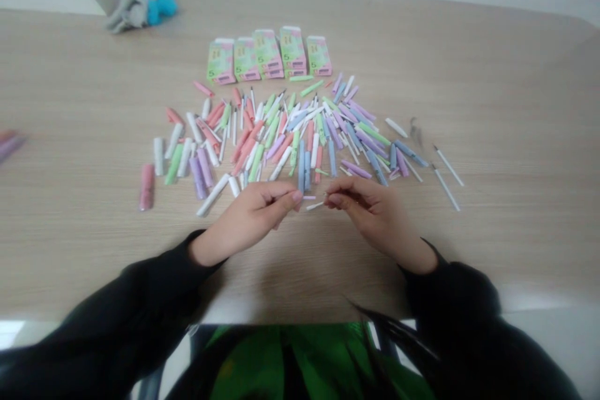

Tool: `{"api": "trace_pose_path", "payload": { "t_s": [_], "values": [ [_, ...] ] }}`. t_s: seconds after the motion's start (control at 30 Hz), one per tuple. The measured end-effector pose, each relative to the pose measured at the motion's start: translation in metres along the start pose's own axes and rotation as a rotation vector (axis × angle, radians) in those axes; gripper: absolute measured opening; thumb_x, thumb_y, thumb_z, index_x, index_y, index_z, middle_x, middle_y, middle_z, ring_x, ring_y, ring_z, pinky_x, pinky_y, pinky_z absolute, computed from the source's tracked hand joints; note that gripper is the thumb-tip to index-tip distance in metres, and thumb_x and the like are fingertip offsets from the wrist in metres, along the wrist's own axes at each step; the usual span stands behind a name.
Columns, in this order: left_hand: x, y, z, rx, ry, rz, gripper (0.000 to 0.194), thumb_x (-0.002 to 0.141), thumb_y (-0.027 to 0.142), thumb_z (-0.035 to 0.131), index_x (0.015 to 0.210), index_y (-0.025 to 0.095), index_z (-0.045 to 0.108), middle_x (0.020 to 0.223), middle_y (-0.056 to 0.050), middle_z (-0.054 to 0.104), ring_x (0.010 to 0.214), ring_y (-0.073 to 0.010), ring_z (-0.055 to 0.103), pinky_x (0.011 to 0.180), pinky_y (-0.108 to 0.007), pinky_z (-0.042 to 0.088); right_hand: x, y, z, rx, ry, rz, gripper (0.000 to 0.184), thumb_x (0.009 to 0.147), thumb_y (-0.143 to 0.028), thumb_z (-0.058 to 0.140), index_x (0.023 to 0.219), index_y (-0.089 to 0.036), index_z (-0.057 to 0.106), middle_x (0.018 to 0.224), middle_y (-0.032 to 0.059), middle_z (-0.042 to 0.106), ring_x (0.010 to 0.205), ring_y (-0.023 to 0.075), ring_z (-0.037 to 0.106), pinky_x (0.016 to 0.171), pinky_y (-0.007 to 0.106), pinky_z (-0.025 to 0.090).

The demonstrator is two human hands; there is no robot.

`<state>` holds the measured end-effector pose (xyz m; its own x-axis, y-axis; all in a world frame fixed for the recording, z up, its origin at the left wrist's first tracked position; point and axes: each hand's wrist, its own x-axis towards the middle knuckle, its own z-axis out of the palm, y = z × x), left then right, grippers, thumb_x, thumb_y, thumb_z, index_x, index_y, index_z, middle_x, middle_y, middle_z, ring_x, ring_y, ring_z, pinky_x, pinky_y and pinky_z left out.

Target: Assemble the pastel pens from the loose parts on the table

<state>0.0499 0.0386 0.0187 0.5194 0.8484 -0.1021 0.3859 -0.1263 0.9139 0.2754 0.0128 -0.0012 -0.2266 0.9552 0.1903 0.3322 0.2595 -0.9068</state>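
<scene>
Near the front of the table, my left hand (253,215) is closed in a pinch, with a thin lilac pen part (309,198) sticking out past the thumb and forefinger. Facing it, my right hand (375,212) pinches a slim white pen part (315,205) that points left. The two parts are close together; most of each is hidden in the fingers or too small to make out. Just beyond my fingertips lie blue pen barrels (301,169), part of a wide heap of pastel pen pieces (281,153) and white refills with dark tips.
Several green and pink boxes (220,62) stand behind the heap. A grey and blue soft toy (159,5) lies at the far left. Two white refills (445,187) rest apart on the right, and a pink pen bundle (146,186) on the left. Blurred pens (10,145) show at the left edge.
</scene>
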Motion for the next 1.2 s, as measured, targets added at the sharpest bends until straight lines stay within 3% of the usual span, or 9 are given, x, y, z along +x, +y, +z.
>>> {"api": "trace_pose_path", "payload": {
  "t_s": [0.13, 0.3, 0.37, 0.47, 0.63, 0.8, 1.2],
  "values": [
    [-0.001, 0.001, -0.002, -0.007, 0.000, 0.001, 0.035, 0.096, 0.040, 0.049, 0.071, 0.019, 0.060, 0.050, 0.004, 0.047, 0.050, -0.0119, 0.047, 0.053, -0.024, 0.038, -0.002, -0.006, 0.003, 0.025, -0.009, -0.047, 0.023, 0.096, -0.020, 0.057, 0.112, -0.027, 0.071, 0.087, -0.0013, 0.073, 0.080, 0.0143, 0.070, 0.080, 0.032, 0.056],
    [-0.002, 0.003, -0.001, -0.049, 0.001, 0.005, 0.034, 0.096, 0.037, 0.048, 0.071, 0.018, 0.060, 0.050, 0.004, 0.047, 0.051, -0.0115, 0.046, 0.054, -0.024, 0.037, -0.003, -0.007, 0.004, 0.259, 0.090, 0.075, 0.008, 0.096, -0.029, 0.062, 0.097, -0.024, 0.067, 0.085, 0.0005, 0.077, 0.079, 0.0155, 0.072, 0.078, 0.034, 0.059],
    [-0.002, 0.002, 0.000, -0.062, 0.006, 0.008, 0.034, 0.096, 0.037, 0.049, 0.071, 0.018, 0.061, 0.049, 0.004, 0.046, 0.050, -0.0111, 0.046, 0.054, -0.024, 0.037, -0.002, -0.007, 0.006, 0.378, 0.103, 0.115, 0.012, 0.095, -0.035, 0.064, 0.093, -0.024, 0.062, 0.088, 0.0016, 0.077, 0.081, 0.0163, 0.072, 0.077, 0.033, 0.059],
    [-0.003, 0.000, 0.002, -0.084, 0.019, 0.019, 0.034, 0.096, 0.037, 0.050, 0.074, 0.017, 0.064, 0.050, 0.005, 0.046, 0.050, -0.0103, 0.045, 0.052, -0.023, 0.036, 0.000, -0.004, 0.009, 0.402, 0.109, 0.088, 0.020, 0.091, -0.041, 0.069, 0.087, -0.023, 0.062, 0.089, 0.0013, 0.074, 0.080, 0.0142, 0.068, 0.074, 0.029, 0.056],
    [-0.004, -0.002, 0.004, -0.090, 0.021, 0.035, 0.034, 0.097, 0.038, 0.051, 0.078, 0.015, 0.067, 0.051, 0.006, 0.046, 0.050, -0.0085, 0.045, 0.052, -0.020, 0.036, 0.003, 0.004, 0.013, 0.474, 0.115, 0.118, 0.022, 0.084, -0.042, 0.077, 0.086, -0.022, 0.068, 0.070, -0.0038, 0.064, 0.063, 0.0097, 0.057, 0.060, 0.024, 0.048],
    [-0.004, -0.004, 0.006, -0.096, 0.021, 0.037, 0.034, 0.098, 0.039, 0.051, 0.078, 0.015, 0.066, 0.051, 0.006, 0.046, 0.050, -0.0081, 0.046, 0.052, -0.019, 0.037, 0.001, 0.001, 0.014, 0.440, 0.054, 0.133, 0.019, 0.081, -0.039, 0.080, 0.086, -0.023, 0.071, 0.079, -0.0014, 0.070, 0.073, 0.0125, 0.064, 0.071, 0.029, 0.053],
    [-0.002, 0.000, 0.004, -0.050, 0.008, 0.021, 0.035, 0.095, 0.039, 0.051, 0.074, 0.015, 0.065, 0.051, 0.005, 0.046, 0.049, -0.0093, 0.046, 0.051, -0.021, 0.036, -0.002, -0.001, 0.014, 0.355, 0.078, 0.077, 0.016, 0.083, -0.036, 0.079, 0.085, -0.022, 0.071, 0.080, -0.0011, 0.070, 0.075, 0.0128, 0.065, 0.073, 0.029, 0.053]
  ]
}}
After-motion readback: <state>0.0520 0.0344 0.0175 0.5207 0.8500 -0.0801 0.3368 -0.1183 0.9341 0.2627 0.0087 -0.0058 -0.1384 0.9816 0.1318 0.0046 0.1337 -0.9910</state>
